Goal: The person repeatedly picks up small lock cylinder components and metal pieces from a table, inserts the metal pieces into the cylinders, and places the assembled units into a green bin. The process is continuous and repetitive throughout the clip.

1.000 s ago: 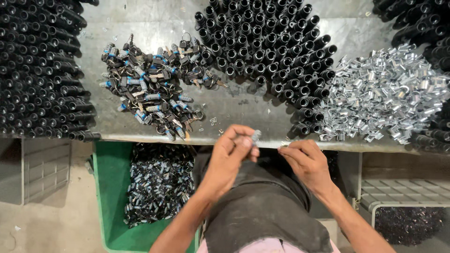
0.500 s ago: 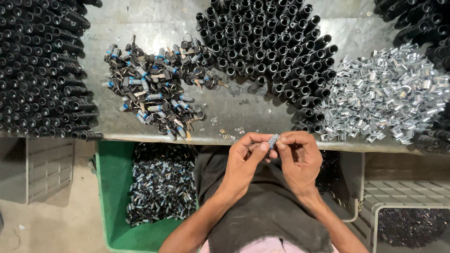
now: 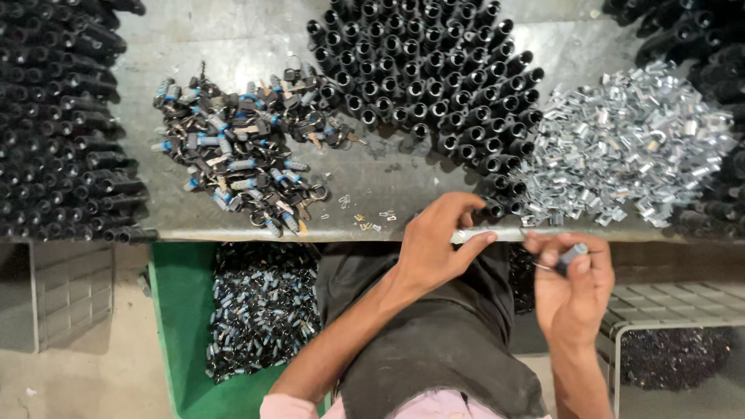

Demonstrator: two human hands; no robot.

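1. One big metal table fills the top of the view, way past both sets of fingertips. Its front edge runs right under the left hand's fingers.
2. Loads of black tubes stand on end in a cluster just beyond the left fingertips. More black tubes are stacked lying down, far off to the left of both hands.
3. A green bin sits below the table edge, left of the left forearm, full of small dark and blue parts.
4. A heap of shiny silver clips lies just above the right hand's fingers.
5. A messy pile of keys and blue-tipped bits is up and left of the left fingers, well apart from them.
6. The left hand rests at the table edge with its fingers loosely spread and nothing held. The fingertips are close to the nearest black tubes.
7. The right hand is below the table edge, fingers pinched around a small dark cylinder at the fingertips. It's a bit blurry, so I can't make out any detail.
8. A few tiny loose bits lie on the table, just left of the left fingers.
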